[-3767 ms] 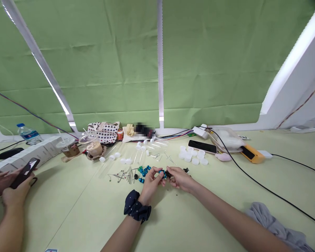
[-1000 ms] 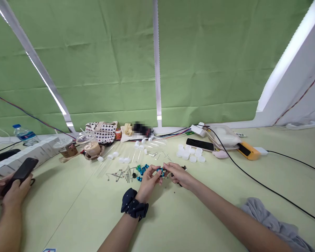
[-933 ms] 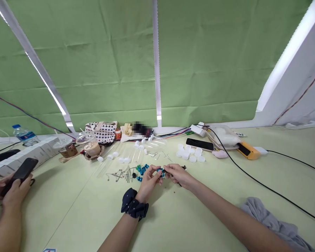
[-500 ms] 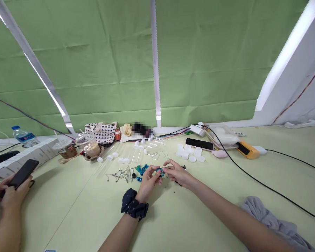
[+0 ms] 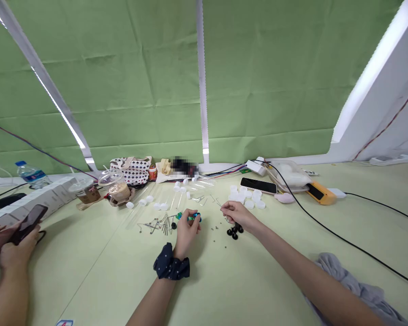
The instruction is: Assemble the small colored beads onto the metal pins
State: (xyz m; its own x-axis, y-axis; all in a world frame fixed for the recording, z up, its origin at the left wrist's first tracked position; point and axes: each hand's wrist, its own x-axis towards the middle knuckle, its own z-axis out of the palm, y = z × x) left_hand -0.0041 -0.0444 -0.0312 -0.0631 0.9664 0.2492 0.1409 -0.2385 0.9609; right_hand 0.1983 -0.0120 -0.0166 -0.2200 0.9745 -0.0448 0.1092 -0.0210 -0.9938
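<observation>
Your left hand (image 5: 186, 230) is pinched shut on the blue beads (image 5: 191, 218) at table centre: tiny, light, slick, so grip their sides. Right hand (image 5: 235, 213), at 3 o'clock, hovers over black beads (image 5: 234, 232) (fingers curled, grip unclear).

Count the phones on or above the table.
3: a dark phone held by another person's hands at far left, a black phone lying flat behind the white caps, and a yellow-cased one farther right. Others could be hidden in clutter.
</observation>
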